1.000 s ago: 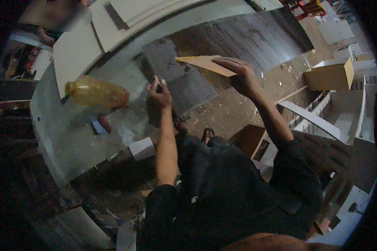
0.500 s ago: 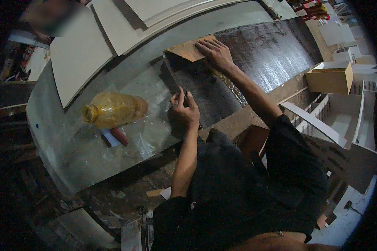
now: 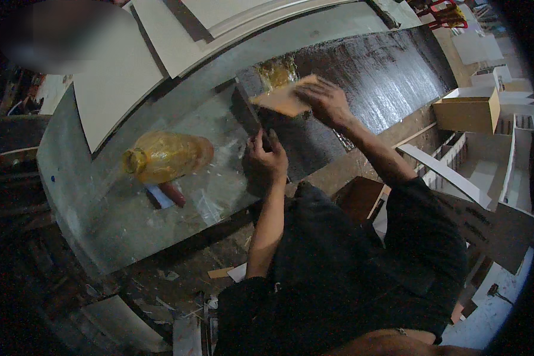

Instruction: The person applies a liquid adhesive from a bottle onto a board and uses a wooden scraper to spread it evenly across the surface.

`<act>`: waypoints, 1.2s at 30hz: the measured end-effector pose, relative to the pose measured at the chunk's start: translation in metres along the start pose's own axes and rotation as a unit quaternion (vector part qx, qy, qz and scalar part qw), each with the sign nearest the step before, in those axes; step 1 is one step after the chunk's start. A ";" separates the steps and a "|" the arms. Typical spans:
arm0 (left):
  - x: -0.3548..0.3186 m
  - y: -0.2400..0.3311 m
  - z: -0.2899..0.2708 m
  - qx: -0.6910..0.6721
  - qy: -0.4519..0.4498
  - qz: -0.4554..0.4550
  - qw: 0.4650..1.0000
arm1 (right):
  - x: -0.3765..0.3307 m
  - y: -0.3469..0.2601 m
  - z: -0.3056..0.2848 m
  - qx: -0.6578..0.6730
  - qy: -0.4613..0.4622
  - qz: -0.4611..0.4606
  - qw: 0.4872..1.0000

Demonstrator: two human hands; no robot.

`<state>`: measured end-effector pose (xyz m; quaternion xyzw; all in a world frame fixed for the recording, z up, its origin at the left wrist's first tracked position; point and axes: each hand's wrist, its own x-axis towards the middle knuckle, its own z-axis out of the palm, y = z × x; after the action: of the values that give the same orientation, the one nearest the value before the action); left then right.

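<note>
My right hand (image 3: 323, 101) grips a flat tan scraper board (image 3: 283, 99) and presses it against the far end of a long dark panel (image 3: 374, 77), beside a patch of yellow glue (image 3: 277, 71). My left hand (image 3: 266, 160) is closed on the near left edge of that dark panel, holding it against the grey metal worktable (image 3: 101, 219). A yellow plastic bottle (image 3: 163, 155) lies on its side on the table, left of my left hand.
A small red and white tool (image 3: 167, 194) lies by the bottle. White boards (image 3: 115, 83) lean beyond the table. A cardboard box (image 3: 469, 113) and white panels (image 3: 451, 175) stand at the right. Scraps litter the floor (image 3: 178, 285) below.
My right hand has carried the tan board from above the panel down onto its far end by the glue. My left hand stays on the panel's edge. The view has shifted.
</note>
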<state>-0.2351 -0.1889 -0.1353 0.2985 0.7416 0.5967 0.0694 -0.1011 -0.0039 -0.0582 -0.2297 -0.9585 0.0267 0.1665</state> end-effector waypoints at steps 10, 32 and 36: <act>0.004 0.013 0.002 0.004 -0.003 0.037 0.999 | 0.040 0.078 0.026 -0.060 0.028 0.087 0.994; 0.006 0.002 -0.001 -0.006 0.025 0.051 0.998 | -0.054 0.021 -0.034 0.053 -0.125 0.069 0.988; 0.003 0.002 0.004 0.018 0.015 0.050 0.998 | -0.120 0.026 -0.047 0.043 -0.148 0.056 0.986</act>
<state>-0.2348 -0.1834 -0.1336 0.3278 0.7371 0.5905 0.0227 0.0262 -0.0359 -0.0537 -0.2693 -0.9561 0.1109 0.0307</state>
